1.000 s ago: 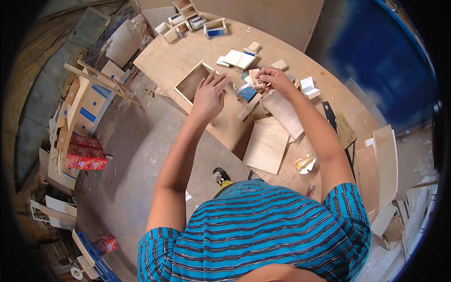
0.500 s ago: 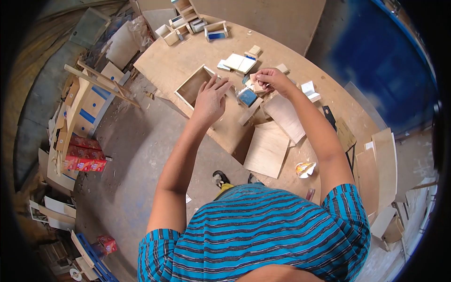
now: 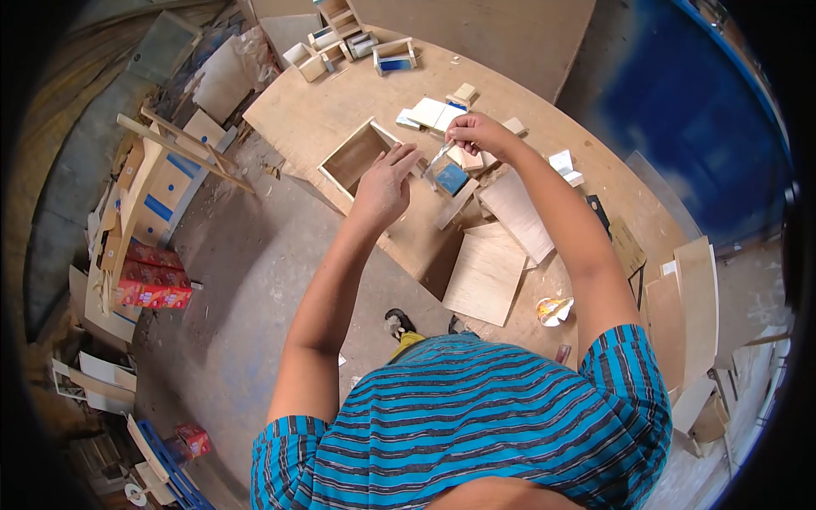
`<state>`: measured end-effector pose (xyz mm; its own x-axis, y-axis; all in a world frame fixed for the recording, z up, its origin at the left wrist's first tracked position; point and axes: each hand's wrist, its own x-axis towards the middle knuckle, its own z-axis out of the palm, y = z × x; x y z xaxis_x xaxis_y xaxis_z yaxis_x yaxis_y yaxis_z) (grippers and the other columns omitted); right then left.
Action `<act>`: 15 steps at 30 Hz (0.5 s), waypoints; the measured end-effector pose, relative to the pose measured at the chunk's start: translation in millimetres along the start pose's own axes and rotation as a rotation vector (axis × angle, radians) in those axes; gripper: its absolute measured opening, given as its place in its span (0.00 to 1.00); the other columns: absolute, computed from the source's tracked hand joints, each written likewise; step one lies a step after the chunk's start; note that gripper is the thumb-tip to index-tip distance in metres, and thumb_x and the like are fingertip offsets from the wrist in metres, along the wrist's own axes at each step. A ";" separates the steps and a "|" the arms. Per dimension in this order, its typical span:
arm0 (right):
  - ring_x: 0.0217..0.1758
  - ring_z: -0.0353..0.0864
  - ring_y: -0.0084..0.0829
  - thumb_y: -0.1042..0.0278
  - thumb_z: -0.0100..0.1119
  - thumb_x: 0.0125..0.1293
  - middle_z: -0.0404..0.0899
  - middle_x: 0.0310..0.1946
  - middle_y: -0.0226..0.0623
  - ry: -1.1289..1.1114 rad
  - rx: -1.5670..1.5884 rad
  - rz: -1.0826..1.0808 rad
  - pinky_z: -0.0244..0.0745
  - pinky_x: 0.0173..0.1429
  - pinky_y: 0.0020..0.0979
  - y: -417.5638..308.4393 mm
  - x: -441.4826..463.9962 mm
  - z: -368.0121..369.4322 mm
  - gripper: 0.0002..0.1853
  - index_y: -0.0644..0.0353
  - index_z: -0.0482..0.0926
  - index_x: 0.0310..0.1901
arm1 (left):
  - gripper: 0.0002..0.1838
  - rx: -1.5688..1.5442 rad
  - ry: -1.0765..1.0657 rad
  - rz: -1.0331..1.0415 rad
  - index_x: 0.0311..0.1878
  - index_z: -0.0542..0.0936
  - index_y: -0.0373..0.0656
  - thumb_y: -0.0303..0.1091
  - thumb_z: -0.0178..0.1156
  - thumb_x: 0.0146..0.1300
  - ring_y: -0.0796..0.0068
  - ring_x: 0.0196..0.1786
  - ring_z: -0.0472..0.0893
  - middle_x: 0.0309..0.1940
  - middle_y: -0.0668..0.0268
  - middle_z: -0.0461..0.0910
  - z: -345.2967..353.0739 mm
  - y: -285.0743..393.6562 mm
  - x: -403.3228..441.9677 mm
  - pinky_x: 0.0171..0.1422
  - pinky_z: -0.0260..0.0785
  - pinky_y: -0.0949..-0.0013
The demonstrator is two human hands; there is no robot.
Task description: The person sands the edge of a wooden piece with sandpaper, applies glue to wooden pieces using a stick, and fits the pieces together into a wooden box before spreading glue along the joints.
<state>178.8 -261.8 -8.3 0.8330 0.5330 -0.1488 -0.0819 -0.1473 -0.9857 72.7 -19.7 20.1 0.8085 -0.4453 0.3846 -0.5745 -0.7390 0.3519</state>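
My left hand (image 3: 384, 185) lies with its fingers stretched out over the near right side of an open wooden box (image 3: 344, 168), covering part of its rim. To its right, my right hand (image 3: 478, 136) is closed in a pinch on a thin, pale, stick-like tool (image 3: 439, 158). That tool slants down to the left, toward the box's right side; its exact kind is too small to make out. Just below the right hand sit a blue-topped block (image 3: 451, 178) and a small wooden block (image 3: 467, 160). A wooden strip (image 3: 457, 204) lies beside them.
White-faced pieces (image 3: 432, 113) lie beyond my hands. Small wooden frames (image 3: 395, 58) stand at the table's far end. Thin wooden panels (image 3: 484, 276) overlap near my body, beside a crumpled wrapper (image 3: 554, 311). Red packs (image 3: 155, 279) are on the left, past the floor.
My right hand has moved slightly left and away from me, and the thin tool now shows below its fingers. My left hand has barely shifted on the box.
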 end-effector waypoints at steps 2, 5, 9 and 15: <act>0.22 0.67 0.13 0.63 0.58 0.68 0.71 0.22 0.20 0.002 0.011 0.006 0.63 0.26 0.17 0.1 1.9 -1.0 0.08 0.57 0.82 0.36 | 0.27 0.001 0.001 0.005 0.59 0.76 0.44 0.15 0.49 0.54 0.51 0.67 0.72 0.63 0.58 0.74 -0.7 -0.1 -0.2 0.72 0.65 0.51; 0.21 0.66 0.12 0.64 0.58 0.68 0.71 0.21 0.19 0.012 0.028 0.014 0.62 0.25 0.16 1.5 4.5 -5.9 0.07 0.56 0.82 0.36 | 0.26 -0.010 -0.004 0.000 0.59 0.76 0.42 0.15 0.48 0.55 0.52 0.68 0.71 0.62 0.57 0.74 -0.3 0.2 0.2 0.72 0.64 0.50; 0.20 0.65 0.11 0.64 0.58 0.68 0.71 0.20 0.18 0.071 0.034 0.051 0.60 0.24 0.16 2.9 4.8 -13.3 0.07 0.56 0.81 0.36 | 0.26 -0.012 -0.013 0.000 0.59 0.76 0.42 0.15 0.48 0.56 0.52 0.69 0.70 0.62 0.58 0.74 -2.4 1.0 0.4 0.72 0.64 0.50; 0.20 0.65 0.11 0.63 0.57 0.69 0.70 0.20 0.18 0.126 0.083 0.034 0.60 0.24 0.16 7.5 -2.3 -26.7 0.08 0.55 0.81 0.35 | 0.26 0.008 -0.029 0.002 0.59 0.76 0.42 0.15 0.48 0.56 0.53 0.69 0.69 0.63 0.58 0.74 -2.9 -0.1 0.4 0.72 0.63 0.49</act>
<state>190.8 -286.4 -13.3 0.8905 0.4195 -0.1761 -0.1519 -0.0908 -0.9842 72.7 -18.3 22.7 0.8110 -0.4608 0.3605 -0.5748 -0.7424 0.3442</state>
